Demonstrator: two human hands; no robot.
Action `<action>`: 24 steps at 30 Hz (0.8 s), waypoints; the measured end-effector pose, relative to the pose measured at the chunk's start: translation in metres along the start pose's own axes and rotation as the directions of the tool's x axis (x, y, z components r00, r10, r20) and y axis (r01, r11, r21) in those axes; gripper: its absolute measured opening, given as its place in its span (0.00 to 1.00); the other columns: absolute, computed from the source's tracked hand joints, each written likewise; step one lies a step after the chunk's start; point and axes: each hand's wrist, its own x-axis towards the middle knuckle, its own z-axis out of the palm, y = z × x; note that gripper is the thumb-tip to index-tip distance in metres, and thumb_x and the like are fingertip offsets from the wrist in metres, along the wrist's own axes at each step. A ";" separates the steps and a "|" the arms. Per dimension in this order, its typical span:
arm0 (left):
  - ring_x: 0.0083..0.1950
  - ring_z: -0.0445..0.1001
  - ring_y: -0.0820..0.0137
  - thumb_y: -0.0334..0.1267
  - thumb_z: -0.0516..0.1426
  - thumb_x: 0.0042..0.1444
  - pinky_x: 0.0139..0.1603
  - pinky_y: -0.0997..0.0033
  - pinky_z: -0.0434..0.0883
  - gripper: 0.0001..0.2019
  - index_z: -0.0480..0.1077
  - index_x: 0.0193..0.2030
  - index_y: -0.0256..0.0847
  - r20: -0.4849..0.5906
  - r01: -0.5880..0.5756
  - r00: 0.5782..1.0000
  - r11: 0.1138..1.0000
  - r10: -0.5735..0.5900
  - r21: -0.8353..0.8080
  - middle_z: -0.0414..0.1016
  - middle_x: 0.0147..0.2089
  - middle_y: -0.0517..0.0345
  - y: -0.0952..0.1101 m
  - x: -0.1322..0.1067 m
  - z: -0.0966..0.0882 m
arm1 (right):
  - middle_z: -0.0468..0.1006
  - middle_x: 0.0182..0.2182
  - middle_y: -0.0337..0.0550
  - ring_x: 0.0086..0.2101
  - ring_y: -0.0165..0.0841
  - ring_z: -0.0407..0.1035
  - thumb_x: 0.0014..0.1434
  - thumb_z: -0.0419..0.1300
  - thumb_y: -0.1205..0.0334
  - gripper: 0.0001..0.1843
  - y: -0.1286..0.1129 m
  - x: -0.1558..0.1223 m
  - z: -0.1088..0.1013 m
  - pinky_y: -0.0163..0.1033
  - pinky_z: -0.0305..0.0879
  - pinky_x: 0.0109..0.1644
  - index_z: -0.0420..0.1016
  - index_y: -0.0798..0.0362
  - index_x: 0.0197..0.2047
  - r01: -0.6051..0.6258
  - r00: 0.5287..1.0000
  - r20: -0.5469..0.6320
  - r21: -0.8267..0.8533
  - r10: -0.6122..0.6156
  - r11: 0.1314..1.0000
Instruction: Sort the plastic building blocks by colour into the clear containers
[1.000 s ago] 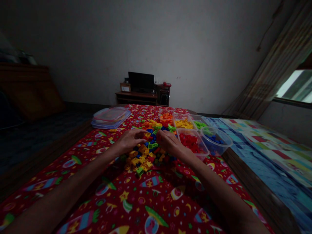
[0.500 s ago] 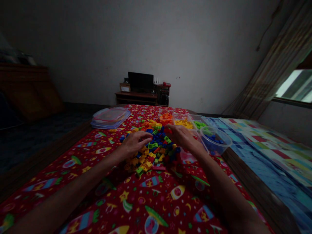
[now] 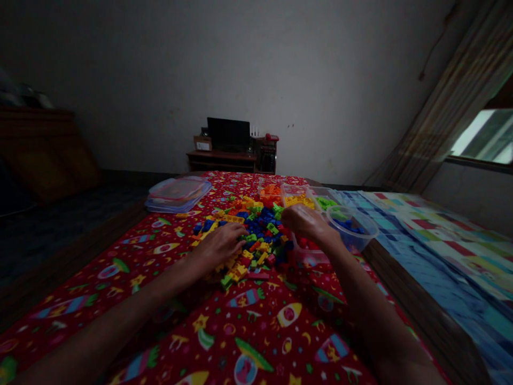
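Note:
A heap of small plastic bricks [image 3: 256, 235] in yellow, blue, green, red and orange lies on a red patterned cloth [image 3: 248, 331]. My left hand [image 3: 222, 243] rests palm down on the heap's left side, fingers spread over the bricks. My right hand [image 3: 306, 222] hovers at the heap's right edge above a clear tub of red bricks [image 3: 306, 248], fingers curled; what they hold is hidden. Behind it stand clear tubs of orange bricks [image 3: 271, 191], yellow bricks [image 3: 298, 199] and green bricks [image 3: 326, 203], and a round tub of blue bricks [image 3: 352, 227].
A stack of clear lids [image 3: 178, 193] lies at the cloth's far left. A checked mat [image 3: 441, 251] covers the surface to the right. A low wooden stand with a dark screen [image 3: 228, 136] is against the far wall. A window with a curtain [image 3: 452, 107] is at right.
My right hand left the heap's middle and moved right and back to above the tub of red bricks. My left hand slid slightly toward me on the heap. The view tilted a little.

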 end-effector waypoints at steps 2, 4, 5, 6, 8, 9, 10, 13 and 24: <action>0.51 0.72 0.61 0.40 0.51 0.61 0.53 0.61 0.69 0.12 0.72 0.46 0.40 -0.013 0.041 0.999 0.999 -0.041 -0.017 0.73 0.50 0.47 -0.017 -0.002 0.003 | 0.77 0.30 0.49 0.28 0.31 0.68 0.59 0.50 0.70 0.13 -0.017 0.002 0.006 0.34 0.55 0.30 0.76 0.57 0.37 0.094 0.994 0.064 -0.014 -0.093 0.995; 0.51 0.72 0.61 0.40 0.52 0.59 0.53 0.60 0.69 0.12 0.72 0.45 0.40 -0.015 0.061 0.998 0.998 -0.062 -0.030 0.74 0.49 0.48 -0.027 -0.003 0.006 | 0.77 0.32 0.49 0.31 0.33 0.70 0.58 0.53 0.68 0.11 -0.028 0.002 0.013 0.35 0.57 0.31 0.76 0.57 0.40 0.162 0.982 0.108 -0.026 -0.158 0.986; 0.50 0.72 0.61 0.40 0.52 0.58 0.53 0.61 0.69 0.12 0.72 0.45 0.40 -0.010 0.068 0.998 0.997 -0.068 -0.033 0.75 0.48 0.48 -0.029 -0.003 0.007 | 0.78 0.34 0.49 0.33 0.34 0.70 0.58 0.54 0.66 0.11 -0.031 0.001 0.016 0.35 0.58 0.32 0.75 0.56 0.42 0.181 0.976 0.128 -0.026 -0.176 0.983; 0.50 0.73 0.62 0.40 0.53 0.58 0.53 0.61 0.69 0.12 0.72 0.46 0.40 0.000 0.072 0.997 0.997 -0.072 -0.034 0.75 0.48 0.49 -0.029 -0.004 0.008 | 0.77 0.37 0.50 0.36 0.35 0.71 0.58 0.55 0.64 0.11 -0.032 0.000 0.018 0.35 0.60 0.34 0.75 0.55 0.43 0.188 0.973 0.141 -0.023 -0.183 0.982; 0.49 0.73 0.62 0.40 0.53 0.57 0.52 0.62 0.70 0.13 0.71 0.46 0.40 0.025 0.077 0.997 0.996 -0.077 -0.035 0.74 0.48 0.49 -0.026 -0.004 0.008 | 0.77 0.42 0.51 0.41 0.38 0.71 0.59 0.55 0.64 0.13 -0.033 -0.003 0.020 0.36 0.62 0.38 0.73 0.55 0.47 0.186 0.972 0.148 -0.024 -0.181 0.982; 0.49 0.73 0.62 0.39 0.53 0.57 0.51 0.63 0.70 0.13 0.71 0.46 0.40 0.037 0.078 0.996 0.996 -0.076 -0.036 0.74 0.48 0.49 -0.025 -0.004 0.008 | 0.76 0.44 0.51 0.43 0.38 0.70 0.59 0.54 0.66 0.14 -0.032 -0.005 0.021 0.37 0.62 0.39 0.73 0.55 0.48 0.180 0.974 0.144 -0.023 -0.175 0.983; 0.48 0.73 0.63 0.39 0.53 0.57 0.51 0.64 0.70 0.13 0.71 0.46 0.40 0.041 0.077 0.996 0.996 -0.075 -0.038 0.74 0.48 0.49 -0.023 -0.005 0.008 | 0.76 0.46 0.51 0.44 0.39 0.70 0.59 0.53 0.68 0.16 -0.032 -0.005 0.021 0.37 0.63 0.41 0.72 0.55 0.49 0.175 0.975 0.141 -0.021 -0.171 0.984; 0.46 0.73 0.64 0.37 0.54 0.55 0.49 0.66 0.70 0.11 0.72 0.44 0.41 0.021 0.074 0.997 0.996 -0.073 -0.046 0.74 0.45 0.51 -0.022 -0.004 0.007 | 0.74 0.49 0.52 0.46 0.38 0.69 0.59 0.52 0.70 0.18 -0.031 -0.006 0.022 0.37 0.63 0.42 0.71 0.54 0.51 0.154 0.980 0.128 -0.009 -0.152 0.988; 0.41 0.74 0.66 0.30 0.51 0.49 0.44 0.68 0.71 0.10 0.70 0.36 0.42 0.007 0.113 0.994 0.993 -0.113 -0.040 0.75 0.38 0.55 -0.021 0.001 0.007 | 0.76 0.46 0.52 0.45 0.39 0.69 0.59 0.55 0.65 0.16 -0.026 -0.001 0.029 0.37 0.60 0.43 0.72 0.56 0.51 0.176 0.983 0.055 -0.011 -0.175 0.984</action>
